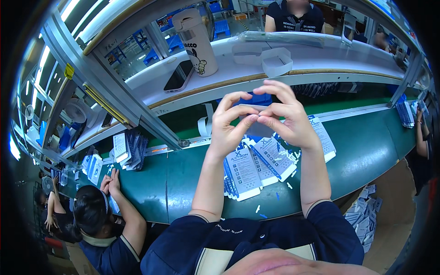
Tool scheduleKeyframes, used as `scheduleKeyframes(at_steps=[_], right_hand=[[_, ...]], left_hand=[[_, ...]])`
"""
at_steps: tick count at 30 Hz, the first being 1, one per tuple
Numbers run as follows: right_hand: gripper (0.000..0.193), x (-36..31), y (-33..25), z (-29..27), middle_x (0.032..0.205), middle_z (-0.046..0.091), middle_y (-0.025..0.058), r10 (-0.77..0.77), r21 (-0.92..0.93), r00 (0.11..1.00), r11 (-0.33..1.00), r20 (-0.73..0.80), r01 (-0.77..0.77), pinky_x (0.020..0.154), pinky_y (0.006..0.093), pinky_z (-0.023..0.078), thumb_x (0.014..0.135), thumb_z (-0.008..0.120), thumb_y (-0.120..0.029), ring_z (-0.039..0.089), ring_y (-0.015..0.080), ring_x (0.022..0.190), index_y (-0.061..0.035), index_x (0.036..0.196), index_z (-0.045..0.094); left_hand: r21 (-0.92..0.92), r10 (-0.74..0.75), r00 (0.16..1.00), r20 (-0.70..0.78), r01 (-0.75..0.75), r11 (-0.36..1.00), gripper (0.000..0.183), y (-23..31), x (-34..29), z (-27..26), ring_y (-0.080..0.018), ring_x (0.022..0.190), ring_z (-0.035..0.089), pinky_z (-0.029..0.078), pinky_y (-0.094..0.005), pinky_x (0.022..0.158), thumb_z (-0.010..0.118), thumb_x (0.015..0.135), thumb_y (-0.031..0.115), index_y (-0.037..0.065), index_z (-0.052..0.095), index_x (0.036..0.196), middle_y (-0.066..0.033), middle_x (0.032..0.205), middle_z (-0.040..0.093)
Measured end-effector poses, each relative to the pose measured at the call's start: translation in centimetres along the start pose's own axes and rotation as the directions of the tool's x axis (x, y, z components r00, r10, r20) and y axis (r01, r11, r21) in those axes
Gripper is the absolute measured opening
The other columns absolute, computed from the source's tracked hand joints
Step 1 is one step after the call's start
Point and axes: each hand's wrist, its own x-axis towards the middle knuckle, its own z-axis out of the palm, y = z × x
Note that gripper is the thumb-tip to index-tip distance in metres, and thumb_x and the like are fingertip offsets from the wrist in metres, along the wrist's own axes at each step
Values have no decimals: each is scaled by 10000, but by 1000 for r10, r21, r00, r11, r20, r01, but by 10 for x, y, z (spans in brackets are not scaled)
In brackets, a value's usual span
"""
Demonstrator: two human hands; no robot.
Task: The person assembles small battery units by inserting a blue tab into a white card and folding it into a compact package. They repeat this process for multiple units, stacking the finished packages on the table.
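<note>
My left hand and my right hand are raised above the bench, their thumbs and index fingers meeting. Both pinch a thin, pale card-like piece; most of it is hidden behind the fingers, so I cannot tell its exact kind. Under my hands, flat white-and-blue printed cartons lie in an overlapping pile on the green work surface. Small white and blue scraps are scattered on and around the pile.
A shelf ahead holds a phone, a lidded cup and a white paper ring. A metal post rises on the left, near stacked cartons. A co-worker sits at left. A cardboard bin holds many cartons.
</note>
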Motion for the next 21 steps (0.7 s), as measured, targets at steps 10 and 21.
scheduleKeyframes(at_steps=[10,21], right_hand=[[131,-4,6,-2,1263,582,140,96,-65,993,994,65,-92,1042,457,382,868,643,-94,460,365,1259,3,953,665],[80,0,-8,19,1292,558,162,30,118,999,992,25,-33,997,423,400,871,606,-54,484,344,1219,16,832,611]], left_hand=[[37,23,996,-91,-20,999,113,1,0,1,-290,1190,531,431,-383,951,741,813,92,6,670,794,-97,1065,613],[-347,-70,997,33,77,935,114,-27,-5,-5,-167,1080,514,423,-286,856,698,864,124,13,673,849,-95,1222,503]])
